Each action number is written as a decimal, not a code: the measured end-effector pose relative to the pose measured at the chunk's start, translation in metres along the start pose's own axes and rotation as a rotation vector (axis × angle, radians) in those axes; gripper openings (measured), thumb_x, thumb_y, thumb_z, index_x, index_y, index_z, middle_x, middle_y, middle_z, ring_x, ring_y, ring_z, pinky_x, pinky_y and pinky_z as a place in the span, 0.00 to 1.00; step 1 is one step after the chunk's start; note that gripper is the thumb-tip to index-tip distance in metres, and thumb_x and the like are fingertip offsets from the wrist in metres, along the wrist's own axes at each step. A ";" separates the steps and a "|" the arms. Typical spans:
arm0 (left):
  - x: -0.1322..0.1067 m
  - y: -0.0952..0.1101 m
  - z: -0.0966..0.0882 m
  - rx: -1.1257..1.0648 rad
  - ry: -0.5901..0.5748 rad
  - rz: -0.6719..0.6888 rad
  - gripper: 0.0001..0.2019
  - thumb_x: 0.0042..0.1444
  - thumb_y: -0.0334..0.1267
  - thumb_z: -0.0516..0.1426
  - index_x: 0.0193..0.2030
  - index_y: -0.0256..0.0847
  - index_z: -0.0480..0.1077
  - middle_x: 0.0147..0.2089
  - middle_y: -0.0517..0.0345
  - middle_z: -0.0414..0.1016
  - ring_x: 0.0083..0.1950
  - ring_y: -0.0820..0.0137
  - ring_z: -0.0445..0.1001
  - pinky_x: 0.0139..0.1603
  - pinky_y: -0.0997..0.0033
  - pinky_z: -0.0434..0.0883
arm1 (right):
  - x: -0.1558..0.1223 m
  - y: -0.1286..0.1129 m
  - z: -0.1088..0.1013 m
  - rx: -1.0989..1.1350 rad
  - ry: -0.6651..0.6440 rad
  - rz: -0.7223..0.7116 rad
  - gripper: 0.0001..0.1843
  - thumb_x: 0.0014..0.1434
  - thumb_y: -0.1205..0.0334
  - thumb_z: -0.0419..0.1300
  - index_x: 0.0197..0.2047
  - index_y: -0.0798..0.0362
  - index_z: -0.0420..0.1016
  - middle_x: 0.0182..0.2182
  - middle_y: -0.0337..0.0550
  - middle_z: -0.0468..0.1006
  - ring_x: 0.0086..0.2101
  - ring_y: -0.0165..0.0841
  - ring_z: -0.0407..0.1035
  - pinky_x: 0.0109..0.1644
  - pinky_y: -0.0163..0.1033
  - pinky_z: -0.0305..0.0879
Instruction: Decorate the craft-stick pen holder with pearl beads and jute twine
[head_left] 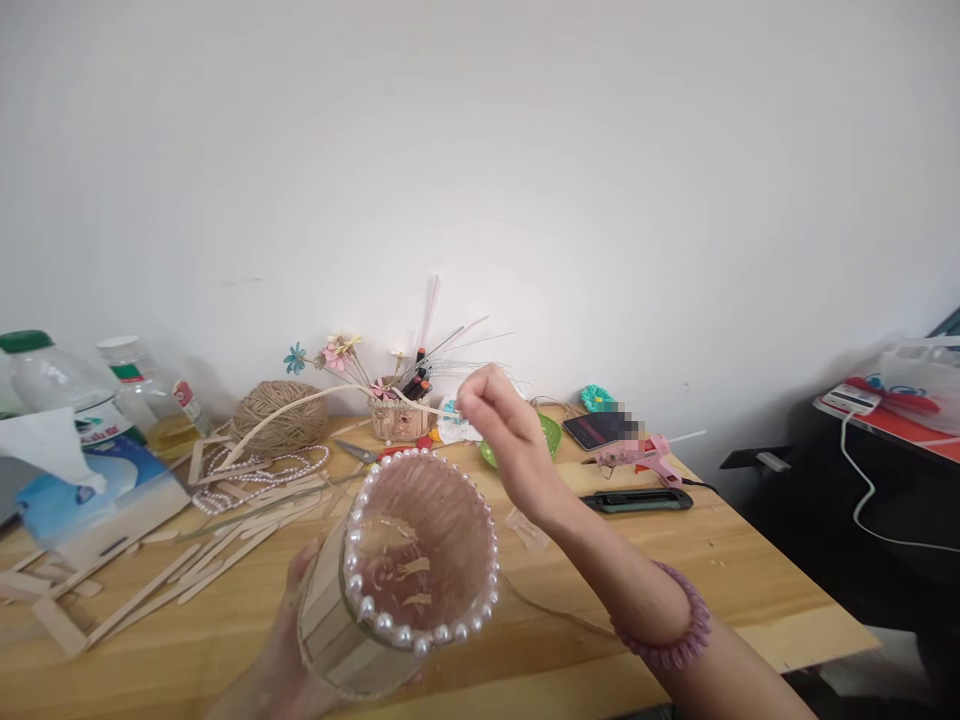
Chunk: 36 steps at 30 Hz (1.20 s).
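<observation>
With your left hand [279,640] wrapped round that tilted, pearl-rimmed, pale wooden-slat cup [330,615] above the light-brown wooden table [750,590] and your right hand [504,430] pinching the thin cream bendy strip [326,391], I'd brace the cup and avoid kinking the strip, tbh.

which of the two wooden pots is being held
The near pot, in the left hand, tilted so its inside shows. The far pot is farther back, untouched by either hand, with markers standing in it.
</observation>
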<state>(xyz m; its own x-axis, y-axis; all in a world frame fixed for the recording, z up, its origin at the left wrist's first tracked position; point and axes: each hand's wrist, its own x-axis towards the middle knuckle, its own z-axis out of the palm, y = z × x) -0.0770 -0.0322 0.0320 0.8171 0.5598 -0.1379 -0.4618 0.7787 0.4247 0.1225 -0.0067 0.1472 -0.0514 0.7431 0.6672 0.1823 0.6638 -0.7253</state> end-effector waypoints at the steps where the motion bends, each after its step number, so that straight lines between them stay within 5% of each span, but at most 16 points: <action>1: 0.000 0.000 -0.001 0.006 0.006 0.004 0.33 0.44 0.59 0.60 0.50 0.34 0.74 0.50 0.43 0.78 0.46 0.48 0.76 0.40 0.52 0.74 | 0.001 0.000 -0.002 0.021 0.024 0.011 0.14 0.64 0.61 0.48 0.26 0.51 0.60 0.27 0.36 0.60 0.31 0.30 0.57 0.38 0.38 0.56; 4: -0.001 0.001 -0.004 0.022 0.008 0.010 0.34 0.43 0.61 0.58 0.50 0.35 0.74 0.50 0.45 0.78 0.47 0.48 0.76 0.40 0.52 0.74 | 0.003 0.000 -0.007 0.047 0.061 0.019 0.19 0.66 0.58 0.43 0.23 0.50 0.55 0.24 0.35 0.56 0.27 0.29 0.54 0.36 0.38 0.55; 7: -0.001 0.001 -0.004 0.042 -0.003 0.022 0.34 0.47 0.63 0.54 0.50 0.35 0.73 0.50 0.45 0.77 0.47 0.49 0.75 0.39 0.54 0.74 | 0.004 0.000 -0.011 -0.014 0.013 0.010 0.20 0.64 0.55 0.50 0.21 0.52 0.61 0.23 0.35 0.59 0.26 0.28 0.55 0.35 0.38 0.55; 14: 0.001 -0.001 0.001 0.098 0.045 0.017 0.39 0.49 0.68 0.46 0.50 0.35 0.74 0.48 0.46 0.78 0.43 0.52 0.77 0.34 0.60 0.73 | 0.001 -0.005 -0.010 -0.075 -0.141 -0.034 0.04 0.57 0.67 0.61 0.32 0.51 0.78 0.29 0.38 0.72 0.33 0.29 0.67 0.37 0.37 0.62; 26: 0.003 -0.004 0.012 0.165 0.051 -0.052 0.37 0.53 0.65 0.45 0.49 0.31 0.74 0.42 0.43 0.79 0.36 0.56 0.78 0.27 0.67 0.72 | 0.001 -0.026 0.007 -0.606 -0.355 -0.565 0.09 0.62 0.66 0.55 0.38 0.55 0.77 0.33 0.43 0.75 0.33 0.30 0.64 0.36 0.34 0.61; 31: 0.004 -0.005 0.012 0.144 -0.003 -0.059 0.36 0.49 0.64 0.52 0.50 0.31 0.74 0.45 0.42 0.79 0.36 0.56 0.78 0.26 0.67 0.73 | 0.005 -0.027 0.010 -0.851 -0.365 -0.729 0.13 0.63 0.68 0.52 0.30 0.54 0.75 0.29 0.42 0.73 0.30 0.30 0.60 0.32 0.36 0.56; 36: 0.006 -0.003 0.021 0.156 -0.008 -0.068 0.33 0.54 0.62 0.48 0.47 0.32 0.75 0.43 0.47 0.80 0.38 0.57 0.78 0.30 0.66 0.72 | 0.006 -0.024 0.011 -0.945 -0.349 -0.825 0.18 0.63 0.70 0.50 0.22 0.53 0.69 0.23 0.39 0.66 0.26 0.29 0.57 0.29 0.38 0.52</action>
<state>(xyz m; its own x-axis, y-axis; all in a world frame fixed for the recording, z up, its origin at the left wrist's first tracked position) -0.0634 -0.0364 0.0484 0.8475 0.5049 -0.1640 -0.3471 0.7607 0.5486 0.1065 -0.0177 0.1669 -0.7042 0.2245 0.6736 0.5841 0.7226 0.3697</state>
